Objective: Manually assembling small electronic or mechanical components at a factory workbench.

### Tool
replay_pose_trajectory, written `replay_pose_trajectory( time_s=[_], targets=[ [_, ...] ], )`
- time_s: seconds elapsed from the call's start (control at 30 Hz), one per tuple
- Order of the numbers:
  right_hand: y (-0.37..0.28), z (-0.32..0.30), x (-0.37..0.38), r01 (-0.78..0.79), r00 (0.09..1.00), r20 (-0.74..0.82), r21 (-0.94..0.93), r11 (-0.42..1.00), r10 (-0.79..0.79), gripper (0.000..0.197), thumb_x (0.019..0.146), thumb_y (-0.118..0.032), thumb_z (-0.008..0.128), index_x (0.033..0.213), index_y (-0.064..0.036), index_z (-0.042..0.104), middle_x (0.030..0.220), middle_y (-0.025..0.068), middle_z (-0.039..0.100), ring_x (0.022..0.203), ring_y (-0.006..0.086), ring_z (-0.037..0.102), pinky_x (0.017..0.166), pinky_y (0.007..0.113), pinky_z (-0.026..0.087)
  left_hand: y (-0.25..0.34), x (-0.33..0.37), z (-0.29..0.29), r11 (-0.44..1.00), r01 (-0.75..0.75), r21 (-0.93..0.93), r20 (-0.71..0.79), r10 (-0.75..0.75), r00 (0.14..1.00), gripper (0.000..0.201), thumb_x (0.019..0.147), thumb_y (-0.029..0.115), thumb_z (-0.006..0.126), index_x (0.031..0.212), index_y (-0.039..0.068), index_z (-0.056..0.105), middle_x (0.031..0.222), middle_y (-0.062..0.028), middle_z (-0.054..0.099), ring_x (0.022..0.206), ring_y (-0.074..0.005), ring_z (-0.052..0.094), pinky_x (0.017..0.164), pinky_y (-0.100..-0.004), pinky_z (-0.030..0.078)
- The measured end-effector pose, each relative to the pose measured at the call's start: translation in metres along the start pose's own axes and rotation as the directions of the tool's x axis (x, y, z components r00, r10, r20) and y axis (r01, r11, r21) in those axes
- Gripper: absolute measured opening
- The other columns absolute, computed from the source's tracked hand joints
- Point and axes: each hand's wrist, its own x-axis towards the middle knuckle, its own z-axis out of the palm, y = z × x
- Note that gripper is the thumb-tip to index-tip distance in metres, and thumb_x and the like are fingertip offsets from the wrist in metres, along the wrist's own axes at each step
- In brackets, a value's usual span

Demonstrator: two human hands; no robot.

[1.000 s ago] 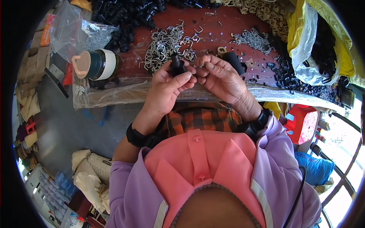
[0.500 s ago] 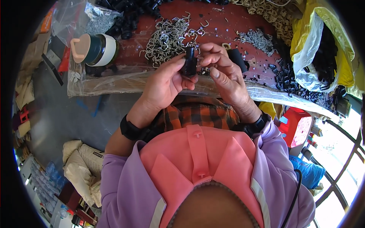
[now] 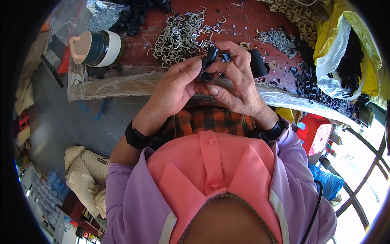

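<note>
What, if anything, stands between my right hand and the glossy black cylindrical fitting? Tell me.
Nothing visible: the left hand holds the glossy black cylindrical fitting, and the right hand seems to touch it. The bent silver metal hooks lie beyond, on the red tabletop.

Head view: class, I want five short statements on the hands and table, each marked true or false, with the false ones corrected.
1. The left hand holds a black part. True.
2. The cup is right of the metal hooks. False: it is left of them.
3. The yellow bag is right of the hooks. True.
4. The right hand lies flat on the table. False: it is raised, its fingers bent at the part.
5. The cup's handle is blue. False: it is peach.
</note>
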Motion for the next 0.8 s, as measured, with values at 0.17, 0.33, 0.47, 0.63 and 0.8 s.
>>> replay_pose_trajectory(
  time_s=[0.17,0.33,0.47,0.63,0.8],
  targets=[
    [-0.004,-0.003,0.003,0.095,0.995,-0.008,-0.186,0.978,-0.098,0.034,0.072,-0.03,0.059,0.091,-0.0022,0.052,0.115,0.0176,0.033,0.099,0.0277,0.037,0.083,0.038,0.031,-0.001,-0.001,0.002,1.0,0.007,-0.004,0.015,-0.007,1.0,0.029,0.086,0.022,0.039,0.106,0.001,0.044,0.09,-0.0062,0.052,0.079,-0.0119,0.052,0.067,-0.0258,0.046],
    [-0.004,-0.002,0.002,0.212,0.975,0.019,-0.362,0.908,-0.22,0.034,0.069,-0.031,0.06,0.09,-0.0038,0.055,0.113,0.0153,0.039,0.097,0.0299,0.038,0.082,0.038,0.03,-0.005,0.0,-0.004,0.999,0.003,-0.045,0.015,-0.002,1.0,0.028,0.086,0.021,0.039,0.105,0.001,0.045,0.09,-0.0057,0.052,0.08,-0.0121,0.052,0.069,-0.0266,0.046],
    [-0.001,-0.001,0.002,0.205,0.978,0.034,-0.321,0.925,-0.205,0.035,0.069,-0.032,0.059,0.09,-0.0035,0.057,0.112,0.0138,0.041,0.098,0.0294,0.038,0.083,0.038,0.029,-0.007,0.0,-0.009,0.997,0.015,-0.069,0.049,-0.012,0.999,0.028,0.086,0.02,0.04,0.106,0.002,0.044,0.091,-0.0063,0.052,0.079,-0.0128,0.053,0.069,-0.0269,0.047],
    [0.002,-0.003,0.004,0.168,0.986,0.019,-0.134,0.977,-0.167,0.033,0.07,-0.028,0.06,0.091,-0.0034,0.058,0.111,0.0135,0.042,0.099,0.0288,0.038,0.084,0.037,0.03,-0.008,-0.001,-0.013,0.996,0.003,-0.093,-0.005,-0.003,1.0,0.029,0.086,0.021,0.04,0.108,0.002,0.042,0.091,-0.0074,0.052,0.076,-0.0136,0.054,0.068,-0.0262,0.047],
    [0.002,-0.003,0.003,0.067,0.996,-0.062,-0.056,0.996,-0.071,0.027,0.071,-0.022,0.059,0.091,-0.0041,0.058,0.104,0.0123,0.046,0.097,0.0254,0.041,0.083,0.036,0.032,-0.008,-0.001,-0.019,0.993,0.008,-0.119,0.05,-0.002,0.999,0.029,0.086,0.021,0.04,0.108,0.002,0.042,0.092,-0.0093,0.054,0.075,-0.0143,0.055,0.067,-0.0248,0.047]
  ],
)
